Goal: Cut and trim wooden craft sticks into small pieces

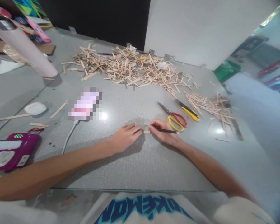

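Observation:
My left hand rests on the table, fingers bent and pressed together at one end of a short flat wooden stick. Across from it, my right hand pinches a slim black pen, whose back end points right. The pen's tip is hidden by my fingers, close over the stick. Just beyond my right hand lie scissors with one red and one yellow handle loop, blades partly apart. A yellow and black utility knife lies beside them.
A large heap of wooden sticks spreads along the back, with a smaller pile at right. On the left are a phone on a white cable, a white earbud case, a purple device and a pale pink bottle.

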Available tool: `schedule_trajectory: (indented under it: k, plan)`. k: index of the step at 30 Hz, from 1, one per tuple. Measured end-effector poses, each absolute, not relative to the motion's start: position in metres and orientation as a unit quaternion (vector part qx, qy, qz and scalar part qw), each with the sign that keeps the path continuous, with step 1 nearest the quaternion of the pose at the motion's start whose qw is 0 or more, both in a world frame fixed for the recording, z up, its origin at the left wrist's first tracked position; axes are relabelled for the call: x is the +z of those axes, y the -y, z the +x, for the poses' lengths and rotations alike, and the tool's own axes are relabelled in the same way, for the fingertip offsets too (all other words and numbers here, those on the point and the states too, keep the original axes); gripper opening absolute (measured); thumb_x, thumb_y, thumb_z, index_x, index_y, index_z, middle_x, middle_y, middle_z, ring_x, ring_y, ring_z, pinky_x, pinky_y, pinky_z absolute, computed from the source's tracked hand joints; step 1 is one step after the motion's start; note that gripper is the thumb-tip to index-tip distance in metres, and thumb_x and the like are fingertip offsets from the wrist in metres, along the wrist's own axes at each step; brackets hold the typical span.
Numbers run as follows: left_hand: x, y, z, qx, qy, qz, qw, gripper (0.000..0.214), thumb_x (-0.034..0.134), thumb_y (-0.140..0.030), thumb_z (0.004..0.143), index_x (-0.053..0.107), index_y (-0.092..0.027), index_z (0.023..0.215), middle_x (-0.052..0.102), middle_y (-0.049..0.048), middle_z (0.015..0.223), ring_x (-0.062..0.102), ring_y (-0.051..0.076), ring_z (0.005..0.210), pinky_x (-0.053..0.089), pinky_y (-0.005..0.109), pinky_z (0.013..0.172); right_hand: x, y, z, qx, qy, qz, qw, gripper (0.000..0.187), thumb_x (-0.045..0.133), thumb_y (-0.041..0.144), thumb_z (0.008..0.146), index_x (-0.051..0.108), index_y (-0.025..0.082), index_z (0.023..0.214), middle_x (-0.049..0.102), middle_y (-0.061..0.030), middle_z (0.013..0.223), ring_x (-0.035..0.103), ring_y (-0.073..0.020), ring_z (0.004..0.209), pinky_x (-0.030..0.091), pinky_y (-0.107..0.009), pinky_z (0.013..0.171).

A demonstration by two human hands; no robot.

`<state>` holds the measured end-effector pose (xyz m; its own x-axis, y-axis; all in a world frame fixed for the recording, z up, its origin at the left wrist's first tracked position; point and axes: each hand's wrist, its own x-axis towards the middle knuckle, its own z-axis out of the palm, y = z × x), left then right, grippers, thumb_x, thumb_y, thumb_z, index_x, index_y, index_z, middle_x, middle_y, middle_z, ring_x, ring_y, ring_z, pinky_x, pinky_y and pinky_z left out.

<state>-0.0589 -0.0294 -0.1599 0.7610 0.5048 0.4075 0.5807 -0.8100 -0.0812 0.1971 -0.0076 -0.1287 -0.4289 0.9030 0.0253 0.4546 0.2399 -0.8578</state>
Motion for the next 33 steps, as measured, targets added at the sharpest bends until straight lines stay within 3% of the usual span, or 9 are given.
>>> schedule_trajectory:
  k: [9,15,17,20,23,26,28,31,33]
  plan:
    - [-0.154,0.026,-0.077,-0.412,0.312,-0.854,0.065,0.060,0.050,-0.010,0.113,0.042,-0.026,0.171,0.086,0.0049,0.106,0.077,0.011,0.071,0.057,0.020,0.060,-0.129,0.009,0.196,0.448,0.717,-0.466,0.263,0.023,0.063,0.033,0.102,0.065,0.021,0.083,0.063,0.0033,0.063,0.057,-0.0132,0.055,0.042,-0.026,0.055]
    - [-0.133,0.010,-0.088,-0.394,0.363,-0.836,0.119,0.033,0.058,-0.035,0.115,0.073,-0.014,0.135,0.065,-0.0064,0.055,0.051,0.009,0.040,0.040,0.024,0.047,-0.128,0.008,0.196,0.454,0.714,-0.460,0.269,0.024,0.063,0.029,0.101,0.064,0.021,0.079,0.062,0.0040,0.059,0.058,-0.0130,0.053,0.043,-0.026,0.055]
    - [-0.130,0.008,-0.085,-0.355,0.393,-0.840,0.121,0.036,0.052,-0.037,0.116,0.072,-0.012,0.134,0.072,-0.0010,0.065,0.062,0.013,0.049,0.049,0.027,0.055,-0.130,0.007,0.196,0.459,0.714,-0.456,0.268,0.023,0.063,0.029,0.101,0.064,0.021,0.080,0.062,0.0041,0.059,0.058,-0.0129,0.053,0.042,-0.026,0.055]
    - [-0.131,0.007,-0.081,-0.309,0.448,-0.834,0.090,0.038,0.041,-0.023,0.117,0.066,-0.015,0.145,0.082,0.0148,0.119,0.081,0.026,0.103,0.062,0.042,0.091,-0.133,0.006,0.197,0.453,0.717,-0.452,0.276,0.022,0.063,0.029,0.101,0.065,0.022,0.081,0.062,0.0039,0.060,0.057,-0.0129,0.053,0.041,-0.027,0.054]
    - [-0.136,0.008,-0.079,-0.266,0.422,-0.865,0.053,0.034,0.041,-0.023,0.118,0.074,-0.017,0.123,0.071,0.0170,0.151,0.071,0.035,0.137,0.050,0.062,0.120,-0.138,0.005,0.196,0.432,0.731,-0.448,0.281,0.023,0.063,0.030,0.102,0.065,0.022,0.080,0.064,0.0034,0.061,0.057,-0.0132,0.053,0.041,-0.027,0.055]
    - [-0.141,0.011,-0.079,-0.269,0.391,-0.879,0.045,0.032,0.046,-0.020,0.116,0.073,-0.020,0.100,0.079,0.0113,0.138,0.074,0.031,0.135,0.048,0.062,0.124,-0.141,0.004,0.196,0.443,0.732,-0.436,0.279,0.023,0.062,0.030,0.104,0.064,0.023,0.082,0.064,0.0035,0.061,0.058,-0.0137,0.053,0.042,-0.027,0.055]
    - [-0.144,0.017,-0.076,-0.301,0.383,-0.873,0.040,0.022,0.051,-0.020,0.115,0.072,-0.021,0.119,0.081,0.0117,0.133,0.079,0.027,0.124,0.049,0.061,0.124,-0.140,0.004,0.196,0.454,0.724,-0.436,0.281,0.023,0.062,0.030,0.104,0.064,0.023,0.082,0.064,0.0037,0.061,0.059,-0.0140,0.053,0.043,-0.027,0.055]
    - [-0.145,0.036,-0.065,-0.334,0.369,-0.867,0.009,0.038,0.048,-0.017,0.115,0.057,-0.024,0.152,0.086,0.0049,0.118,0.085,0.022,0.101,0.043,0.061,0.129,-0.134,0.005,0.196,0.455,0.723,-0.443,0.273,0.024,0.060,0.030,0.105,0.063,0.023,0.082,0.063,0.0038,0.061,0.060,-0.0141,0.053,0.044,-0.027,0.055]
    - [-0.142,0.051,-0.057,-0.334,0.362,-0.870,-0.008,0.043,0.046,-0.017,0.115,0.052,-0.022,0.157,0.086,0.0052,0.116,0.084,0.022,0.102,0.039,0.061,0.131,-0.130,0.006,0.196,0.455,0.726,-0.443,0.263,0.028,0.057,0.032,0.108,0.063,0.022,0.082,0.065,0.0031,0.064,0.060,-0.0134,0.053,0.044,-0.027,0.055]
